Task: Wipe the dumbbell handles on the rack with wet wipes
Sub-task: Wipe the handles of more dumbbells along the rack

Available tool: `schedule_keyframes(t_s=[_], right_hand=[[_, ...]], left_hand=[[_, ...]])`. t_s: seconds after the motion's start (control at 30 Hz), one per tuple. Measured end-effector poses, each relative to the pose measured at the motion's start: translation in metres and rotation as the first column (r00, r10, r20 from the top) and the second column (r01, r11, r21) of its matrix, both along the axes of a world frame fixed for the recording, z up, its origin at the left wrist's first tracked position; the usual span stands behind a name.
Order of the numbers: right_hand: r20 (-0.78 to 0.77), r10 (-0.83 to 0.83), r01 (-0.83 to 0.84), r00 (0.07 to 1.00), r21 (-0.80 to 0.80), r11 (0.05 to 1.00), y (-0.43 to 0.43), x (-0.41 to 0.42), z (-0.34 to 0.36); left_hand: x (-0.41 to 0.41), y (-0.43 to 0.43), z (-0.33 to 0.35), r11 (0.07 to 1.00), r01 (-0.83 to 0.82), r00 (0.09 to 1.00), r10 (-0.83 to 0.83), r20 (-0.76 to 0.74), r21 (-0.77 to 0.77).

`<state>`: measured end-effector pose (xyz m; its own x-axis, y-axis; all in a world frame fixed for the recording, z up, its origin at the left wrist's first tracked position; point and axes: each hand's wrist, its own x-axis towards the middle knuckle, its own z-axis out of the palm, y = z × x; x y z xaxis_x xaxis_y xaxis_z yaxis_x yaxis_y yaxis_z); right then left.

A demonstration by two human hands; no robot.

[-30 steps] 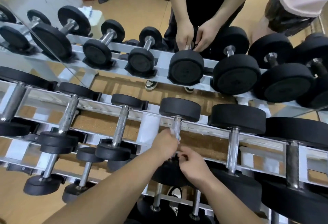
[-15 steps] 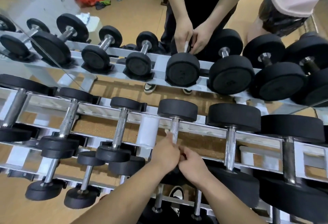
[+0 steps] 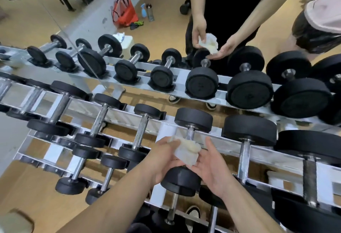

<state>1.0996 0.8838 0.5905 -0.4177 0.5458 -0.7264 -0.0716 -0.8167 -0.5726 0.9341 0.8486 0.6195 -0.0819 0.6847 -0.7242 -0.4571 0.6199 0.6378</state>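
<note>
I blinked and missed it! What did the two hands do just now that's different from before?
Both hands came off the dumbbell handle they had been wrapped around and drew back toward the person. The left hand now holds the bunched wet wipe, and the right hand has opened, fingers straight beside it. The dumbbells stayed on the rack.

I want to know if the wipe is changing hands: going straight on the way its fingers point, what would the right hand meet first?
Probably the wet wipe, bunched in the left hand: the right hand lies open, pointing at its lower edge. Contact is unclear; the dumbbell handle lies beyond.
</note>
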Motion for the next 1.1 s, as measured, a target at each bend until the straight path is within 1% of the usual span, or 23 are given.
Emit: schedule_keyframes(t_s=[0.03,0.07,0.17,0.23,0.3,0.33,0.4,0.5,0.57,0.6,0.63,0.67,0.7,0.73,0.77,0.83,0.87,0.9,0.97,1.03,1.1], right_hand=[[-0.068,0.055,-0.055,0.996,-0.005,0.998,0.000,0.003,0.008],[-0.087,0.102,-0.102,0.991,0.005,0.995,0.001,0.005,0.015],[-0.089,0.161,-0.154,0.983,0.076,0.985,0.006,0.004,0.026],[-0.030,0.111,-0.108,0.993,0.103,0.989,0.009,0.003,0.026],[0.022,0.026,-0.027,0.999,0.093,0.995,0.010,0.003,0.022],[0.029,-0.018,0.016,0.999,0.074,0.997,0.011,0.004,0.017],[0.057,-0.089,0.087,0.994,0.041,0.995,0.013,0.007,0.010],[0.132,-0.155,0.154,0.979,0.016,0.988,0.019,0.014,-0.003],[0.241,-0.249,0.253,0.938,0.016,0.967,0.027,0.022,-0.023],[0.333,-0.279,0.283,0.901,0.037,0.958,0.033,0.026,-0.035],[0.414,-0.273,0.269,0.868,0.069,0.961,0.037,0.029,-0.044],[0.477,-0.236,0.216,0.847,0.096,0.972,0.041,0.029,-0.049],[0.514,-0.192,0.163,0.836,0.102,0.981,0.046,0.024,-0.053],[0.552,-0.153,0.117,0.820,0.101,0.988,0.052,0.015,-0.054],[0.552,-0.138,0.104,0.823,0.093,0.990,0.056,0.005,-0.052],[0.507,-0.109,0.121,0.855,0.009,0.993,0.063,-0.019,-0.061],[0.487,-0.097,0.138,0.868,-0.049,0.989,0.064,-0.032,-0.065],[0.475,-0.092,0.146,0.875,-0.079,0.986,0.065,-0.041,-0.070],[0.481,-0.108,0.151,0.870,-0.052,0.987,0.072,-0.056,-0.072],[0.464,-0.181,0.240,0.867,-0.070,0.968,0.081,-0.063,-0.064],[0.449,-0.200,0.267,0.871,-0.090,0.960,0.088,-0.060,-0.062]], left_hand=[[0.002,-0.001,0.003,1.000,0.008,0.999,-0.008,0.035,0.000],[0.004,0.000,0.007,1.000,0.015,0.998,-0.015,0.061,-0.002],[0.009,0.000,0.011,0.999,0.030,0.996,-0.032,0.082,0.023],[0.009,0.000,0.007,1.000,0.018,0.999,-0.018,0.045,0.017],[0.008,0.002,0.003,1.000,0.020,0.998,-0.021,-0.063,-0.020],[0.006,0.003,0.002,0.999,0.029,0.992,-0.033,-0.121,-0.031],[0.002,0.008,-0.001,0.997,0.057,0.980,-0.064,-0.187,-0.043],[-0.004,0.022,-0.010,0.990,0.118,0.948,-0.134,-0.288,-0.072],[-0.006,0.030,-0.025,0.990,0.120,0.908,-0.138,-0.397,-0.071],[-0.007,0.031,-0.036,0.988,0.139,0.872,-0.155,-0.465,-0.069],[-0.007,0.030,-0.042,0.980,0.186,0.818,-0.195,-0.542,-0.071],[-0.006,0.028,-0.044,0.959,0.265,0.740,-0.268,-0.616,-0.098],[-0.006,0.026,-0.050,0.927,0.350,0.667,-0.348,-0.658,-0.135],[-0.006,0.023,-0.057,0.892,0.417,0.615,-0.420,-0.667,-0.177],[-0.005,0.019,-0.061,0.857,0.471,0.583,-0.479,-0.657,-0.207],[-0.002,0.013,-0.068,0.793,0.547,0.516,-0.572,-0.638,-0.268],[-0.001,0.011,-0.071,0.775,0.566,0.492,-0.592,-0.638,-0.283],[0.000,0.010,-0.074,0.773,0.571,0.492,-0.592,-0.638,-0.277],[0.000,0.008,-0.076,0.772,0.571,0.508,-0.599,-0.619,-0.278],[-0.003,0.009,-0.075,0.771,0.568,0.500,-0.602,-0.623,-0.289],[-0.004,0.010,-0.077,0.767,0.563,0.495,-0.611,-0.618,-0.308]])
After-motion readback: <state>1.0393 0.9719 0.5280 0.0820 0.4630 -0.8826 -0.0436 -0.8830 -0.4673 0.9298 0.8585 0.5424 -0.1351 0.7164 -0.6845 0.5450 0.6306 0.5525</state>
